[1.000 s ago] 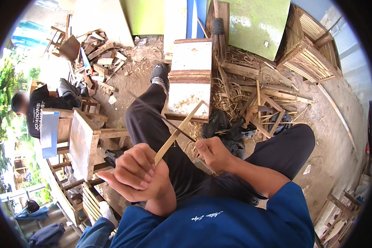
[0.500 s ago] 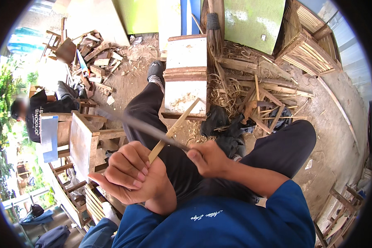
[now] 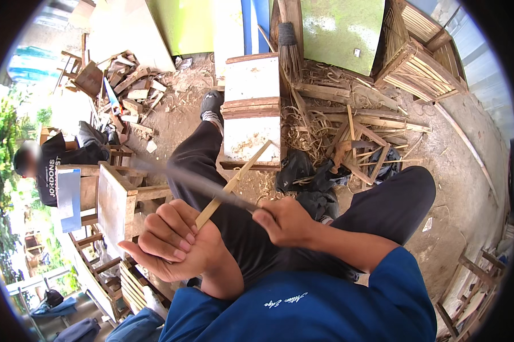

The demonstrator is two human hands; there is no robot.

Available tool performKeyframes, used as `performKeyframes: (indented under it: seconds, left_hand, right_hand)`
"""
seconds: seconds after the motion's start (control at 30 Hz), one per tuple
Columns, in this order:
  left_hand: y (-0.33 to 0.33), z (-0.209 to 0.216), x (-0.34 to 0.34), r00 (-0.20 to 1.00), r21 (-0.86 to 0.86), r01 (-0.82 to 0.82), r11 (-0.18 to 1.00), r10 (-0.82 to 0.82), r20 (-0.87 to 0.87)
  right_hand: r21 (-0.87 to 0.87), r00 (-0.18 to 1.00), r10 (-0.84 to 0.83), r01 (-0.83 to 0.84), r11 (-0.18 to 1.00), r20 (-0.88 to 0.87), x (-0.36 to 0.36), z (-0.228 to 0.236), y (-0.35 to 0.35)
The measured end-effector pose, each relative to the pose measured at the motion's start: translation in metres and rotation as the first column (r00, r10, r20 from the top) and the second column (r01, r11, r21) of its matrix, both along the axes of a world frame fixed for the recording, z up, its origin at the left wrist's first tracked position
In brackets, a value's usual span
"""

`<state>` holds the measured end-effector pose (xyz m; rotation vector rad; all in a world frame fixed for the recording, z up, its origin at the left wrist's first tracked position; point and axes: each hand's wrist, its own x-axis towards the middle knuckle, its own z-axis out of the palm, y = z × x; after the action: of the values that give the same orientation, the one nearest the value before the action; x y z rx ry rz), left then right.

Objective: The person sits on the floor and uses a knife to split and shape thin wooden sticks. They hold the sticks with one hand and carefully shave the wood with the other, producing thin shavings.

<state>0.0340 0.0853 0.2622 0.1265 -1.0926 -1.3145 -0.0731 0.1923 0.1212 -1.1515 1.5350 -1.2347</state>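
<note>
My left hand (image 3: 177, 242) is closed around the lower end of a narrow pale wooden strip (image 3: 248, 167), which slants up and away to the right. In my right hand (image 3: 289, 222) is a long-bladed knife (image 3: 203, 183); the fist hides its handle. The blade reaches leftward across the strip a short way above my left fingers, its far part smeared by motion. Whether its edge bites into the wood I cannot tell. Both hands are in front of my body, above my spread legs.
Beyond the strip stands a low white-topped wooden bench (image 3: 251, 134). Wood shavings and offcuts (image 3: 357, 114) lie to its right, with a broom (image 3: 288, 48) behind. A scrap wood pile (image 3: 131, 85) is at far left. Nearer left, a person in black (image 3: 54, 165) is by a wooden table (image 3: 111, 196).
Both hands have shifted slightly left, and the strip with them. The knife stays across the strip, its blade still blurred. The whole view has moved a little.
</note>
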Motion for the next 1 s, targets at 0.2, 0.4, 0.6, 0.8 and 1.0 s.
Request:
performKeyframes:
  seconds: [0.2, 0.4, 0.6, 0.8, 1.0]
  left_hand:
    - [-0.004, 0.002, -0.004, 0.994, 0.048, -0.083, 0.995, 0.086, -0.064]
    - [0.006, 0.001, -0.011, 0.994, 0.003, -0.111, 0.994, 0.111, -0.003]
    - [0.007, -0.004, -0.014, 0.999, -0.038, -0.048, 0.998, 0.049, 0.005]
    - [0.001, 0.000, -0.012, 1.000, 0.007, -0.015, 1.000, 0.015, 0.004]
    - [-0.014, 0.002, -0.012, 0.999, 0.054, -0.030, 0.998, 0.032, -0.041]
  right_hand:
    - [0.020, 0.999, -0.038, 0.038, 0.999, 0.002, 0.006, 0.004, -0.001]
    - [0.148, 0.997, 0.077, -0.079, 0.986, 0.015, -0.006, 0.014, -0.010]
    - [0.021, 0.998, 0.052, -0.051, 0.998, -0.038, -0.011, 0.013, -0.011]
    - [0.190, 0.994, -0.046, 0.063, 0.980, -0.095, -0.021, 0.002, -0.015]
    - [-0.125, 1.000, -0.009, 0.005, 0.992, -0.028, -0.011, -0.010, -0.016]
